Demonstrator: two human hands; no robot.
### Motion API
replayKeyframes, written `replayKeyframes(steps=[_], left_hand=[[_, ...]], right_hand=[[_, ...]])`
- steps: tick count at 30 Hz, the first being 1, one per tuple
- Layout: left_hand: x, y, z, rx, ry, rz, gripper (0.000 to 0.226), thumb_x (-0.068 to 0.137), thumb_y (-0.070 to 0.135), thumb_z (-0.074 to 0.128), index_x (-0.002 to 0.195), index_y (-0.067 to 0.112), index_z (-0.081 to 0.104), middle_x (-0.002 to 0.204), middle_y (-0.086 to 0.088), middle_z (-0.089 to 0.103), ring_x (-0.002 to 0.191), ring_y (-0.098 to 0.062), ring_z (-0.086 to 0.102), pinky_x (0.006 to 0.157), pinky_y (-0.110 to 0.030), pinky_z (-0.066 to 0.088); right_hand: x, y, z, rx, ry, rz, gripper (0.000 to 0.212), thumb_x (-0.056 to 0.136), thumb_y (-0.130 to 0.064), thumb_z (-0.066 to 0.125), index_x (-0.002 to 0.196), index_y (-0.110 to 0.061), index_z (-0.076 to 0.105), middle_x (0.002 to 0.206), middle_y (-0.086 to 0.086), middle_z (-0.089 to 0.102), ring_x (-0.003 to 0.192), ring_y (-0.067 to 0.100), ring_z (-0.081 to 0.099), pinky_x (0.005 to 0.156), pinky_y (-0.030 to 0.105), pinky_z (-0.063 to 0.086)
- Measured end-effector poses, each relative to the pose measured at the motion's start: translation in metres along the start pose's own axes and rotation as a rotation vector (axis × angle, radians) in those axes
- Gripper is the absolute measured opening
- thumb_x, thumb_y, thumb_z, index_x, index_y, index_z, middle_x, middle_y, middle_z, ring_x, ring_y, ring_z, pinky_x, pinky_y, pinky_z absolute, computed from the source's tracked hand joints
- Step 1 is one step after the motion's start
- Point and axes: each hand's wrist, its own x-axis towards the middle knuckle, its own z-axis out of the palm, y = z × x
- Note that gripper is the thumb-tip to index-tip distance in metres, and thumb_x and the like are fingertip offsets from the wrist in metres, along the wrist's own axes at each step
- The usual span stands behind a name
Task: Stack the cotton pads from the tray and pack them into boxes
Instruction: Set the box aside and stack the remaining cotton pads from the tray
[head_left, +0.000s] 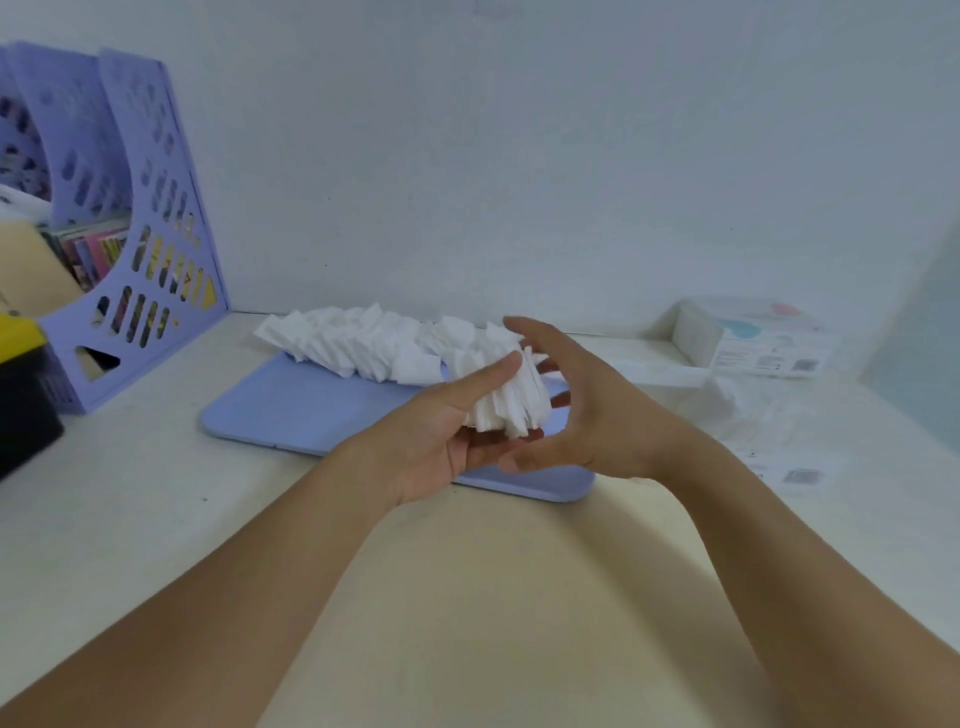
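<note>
Two hands over tray (291, 410): left hand (447, 441) grips uneven pad stack (504, 400), right hand (587, 410) cupped loosely beside it. Stacking step; next: square edges, carry to box (758, 338). Loose pads (363, 343) remain on tray.

The left hand (447, 441) and right hand (587, 410) cover the near-right part of a blue tray (291, 410), and the right palm hides the far side of the stack of cotton pads (506, 400) held between them. A purple file rack (130, 223) is cut off by the left edge; its contents are blurred. A black and yellow object (21, 384) is also cropped there. Print on the box (758, 340) is too small to read.
</note>
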Motion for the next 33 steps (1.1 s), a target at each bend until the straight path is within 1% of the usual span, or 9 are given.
replayKeyframes(steps=[2,4,6,9,13,19,25,29,33], left_hand=[[-0.002,0.001,0.003,0.052,-0.043,-0.017,0.055,0.087,0.046,0.065,0.134,0.019,0.062,0.126,-0.010,0.070,0.115,-0.027,0.068,0.086,-0.037,0.061],[-0.005,0.003,0.008,0.093,-0.068,-0.022,0.055,0.084,0.052,0.064,0.129,0.020,0.065,0.123,-0.010,0.072,0.104,-0.023,0.071,0.077,-0.036,0.061],[-0.007,0.004,0.011,0.117,-0.070,-0.038,0.059,0.080,0.058,0.064,0.126,0.022,0.066,0.121,-0.009,0.073,0.101,-0.023,0.072,0.082,-0.040,0.060],[-0.007,0.004,0.011,0.041,-0.059,-0.061,0.069,0.076,0.065,0.061,0.131,0.023,0.063,0.124,-0.006,0.072,0.110,-0.024,0.070,0.094,-0.046,0.056],[-0.005,0.001,0.013,-0.108,-0.066,-0.042,0.064,0.084,0.055,0.059,0.138,0.019,0.057,0.132,-0.006,0.068,0.121,-0.019,0.065,0.103,-0.039,0.053],[-0.001,-0.002,0.012,-0.124,-0.047,-0.070,0.051,0.100,0.047,0.051,0.138,0.014,0.057,0.130,-0.009,0.068,0.120,-0.022,0.066,0.092,-0.037,0.059],[0.000,-0.002,0.010,-0.134,-0.039,-0.095,0.066,0.083,0.059,0.054,0.134,0.017,0.060,0.125,-0.010,0.071,0.104,-0.022,0.072,0.083,-0.040,0.062],[0.003,-0.003,0.011,-0.116,0.011,-0.107,0.068,0.092,0.069,0.037,0.131,0.020,0.062,0.118,-0.009,0.074,0.092,-0.022,0.075,0.073,-0.038,0.063],[0.002,-0.003,0.013,-0.052,0.012,-0.095,0.068,0.089,0.069,0.041,0.129,0.020,0.062,0.117,-0.009,0.074,0.097,-0.025,0.074,0.075,-0.039,0.062]], right_hand=[[0.001,0.002,0.004,0.056,0.002,-0.077,0.113,0.062,-0.019,0.097,0.152,-0.039,0.033,0.144,-0.016,0.048,0.132,0.001,0.047,0.106,0.023,0.046],[0.002,0.001,0.007,0.118,0.036,-0.123,0.103,0.062,-0.011,0.096,0.147,-0.031,0.043,0.138,-0.013,0.056,0.126,0.007,0.056,0.102,0.029,0.052],[0.003,-0.002,0.009,0.134,0.089,-0.158,0.090,0.063,-0.007,0.095,0.140,-0.022,0.052,0.129,-0.009,0.064,0.119,0.011,0.062,0.097,0.031,0.055],[0.003,-0.004,0.008,0.103,0.155,-0.217,0.079,0.064,-0.009,0.095,0.134,-0.020,0.058,0.122,-0.009,0.068,0.114,0.014,0.065,0.094,0.035,0.055],[0.005,0.000,0.004,0.106,0.167,-0.176,0.078,0.066,-0.019,0.096,0.134,-0.026,0.058,0.122,-0.010,0.067,0.113,0.011,0.064,0.096,0.040,0.055],[0.006,0.006,0.001,0.080,0.124,-0.134,0.080,0.067,-0.026,0.095,0.136,-0.029,0.055,0.123,-0.011,0.066,0.115,0.011,0.063,0.098,0.041,0.054],[0.007,0.008,-0.001,0.069,0.096,-0.159,0.082,0.064,-0.017,0.096,0.134,-0.029,0.057,0.116,-0.010,0.067,0.110,0.011,0.065,0.094,0.037,0.055],[0.007,0.009,-0.001,0.069,0.117,-0.180,0.081,0.063,-0.014,0.096,0.132,-0.028,0.058,0.114,-0.012,0.067,0.110,0.012,0.064,0.094,0.038,0.055],[0.008,0.008,0.002,0.006,0.138,-0.212,0.079,0.064,-0.017,0.096,0.132,-0.027,0.058,0.115,-0.015,0.067,0.108,0.011,0.064,0.093,0.037,0.054]])
